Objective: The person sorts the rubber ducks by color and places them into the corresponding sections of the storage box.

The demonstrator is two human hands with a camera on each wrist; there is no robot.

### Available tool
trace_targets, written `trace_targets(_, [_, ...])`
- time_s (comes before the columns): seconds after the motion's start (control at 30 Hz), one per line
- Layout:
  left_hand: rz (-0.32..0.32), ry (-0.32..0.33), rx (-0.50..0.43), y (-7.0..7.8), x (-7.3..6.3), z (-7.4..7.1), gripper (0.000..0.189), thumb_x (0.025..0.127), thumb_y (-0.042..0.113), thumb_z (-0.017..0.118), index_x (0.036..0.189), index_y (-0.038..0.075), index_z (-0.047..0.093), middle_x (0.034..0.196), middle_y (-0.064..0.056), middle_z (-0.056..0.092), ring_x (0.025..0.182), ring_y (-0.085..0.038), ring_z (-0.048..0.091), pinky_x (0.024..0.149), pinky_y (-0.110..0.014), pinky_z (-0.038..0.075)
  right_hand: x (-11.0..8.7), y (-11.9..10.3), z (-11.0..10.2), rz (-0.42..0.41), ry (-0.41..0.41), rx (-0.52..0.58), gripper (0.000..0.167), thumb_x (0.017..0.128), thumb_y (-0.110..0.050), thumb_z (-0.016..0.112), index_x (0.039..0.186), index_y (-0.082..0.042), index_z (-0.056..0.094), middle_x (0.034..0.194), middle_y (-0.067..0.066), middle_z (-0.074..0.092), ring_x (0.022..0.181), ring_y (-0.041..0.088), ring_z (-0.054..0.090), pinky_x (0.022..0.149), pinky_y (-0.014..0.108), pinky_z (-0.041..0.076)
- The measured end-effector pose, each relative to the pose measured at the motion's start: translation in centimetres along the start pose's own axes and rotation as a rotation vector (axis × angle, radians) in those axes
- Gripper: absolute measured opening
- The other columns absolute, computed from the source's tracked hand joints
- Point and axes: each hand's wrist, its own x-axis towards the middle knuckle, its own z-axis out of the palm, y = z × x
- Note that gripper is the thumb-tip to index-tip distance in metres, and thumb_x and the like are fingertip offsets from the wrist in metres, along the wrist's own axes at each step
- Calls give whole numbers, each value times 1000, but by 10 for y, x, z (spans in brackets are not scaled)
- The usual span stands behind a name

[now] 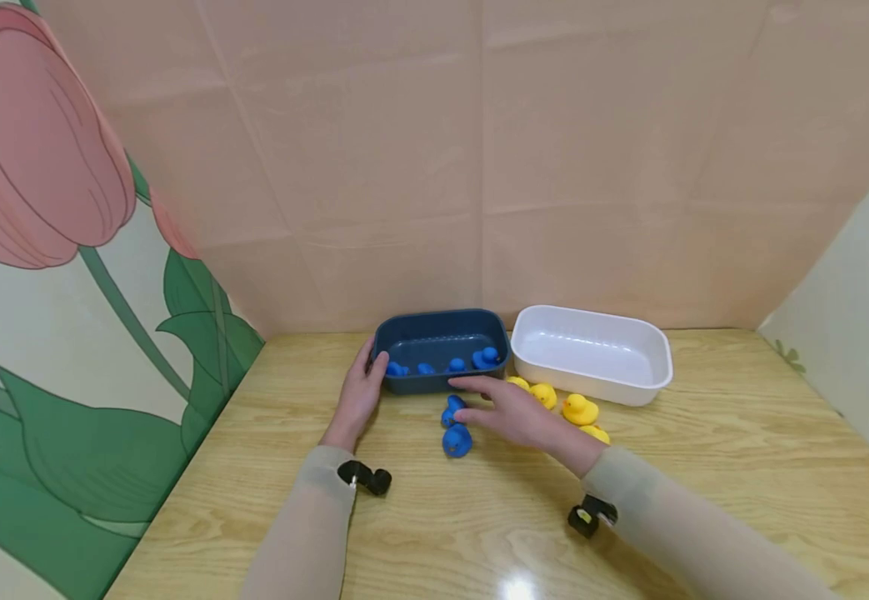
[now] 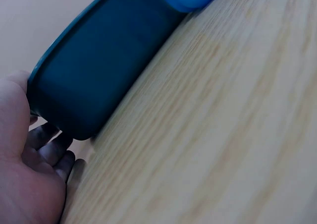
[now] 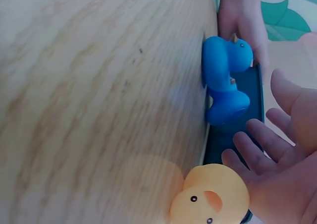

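Observation:
At the left end of a dark blue bin (image 1: 422, 384), my left hand (image 1: 357, 398) holds the front corner, thumb at the rim and fingers round the outside. Several blue rubber ducks (image 1: 486, 358) sit inside along its front wall. My right hand (image 1: 515, 410) hovers just in front of the bin, thumb and fingers spread, palm facing left, holding nothing. Beside its fingertips are two more blue ducks on the table: an upright one (image 1: 456, 441) nearer me, and one tipped over (image 3: 229, 107) behind it. In the left wrist view, fingers (image 2: 58, 147) curl past the bin's end.
A white bin (image 1: 591, 388) stands right of the dark blue one, its inside bare. Several yellow rubber ducks (image 1: 579, 409) lie before it, partly behind my right hand. A pink-beige cloth (image 1: 479, 167) hangs along the table's (image 1: 419, 533) back edge; a flower-patterned wall (image 1: 67, 333) flanks the left.

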Motion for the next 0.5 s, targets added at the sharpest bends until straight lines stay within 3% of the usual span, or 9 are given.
trace_targets(0.5, [7, 2, -12, -1, 1, 1, 65, 119, 41, 51, 177, 21, 28, 180, -5, 31, 165, -28, 27, 133, -50, 25, 12, 6, 6, -5, -40, 4, 58, 110, -29, 73, 162, -10, 57, 156, 11, 63, 141, 35, 60, 118, 56, 48])
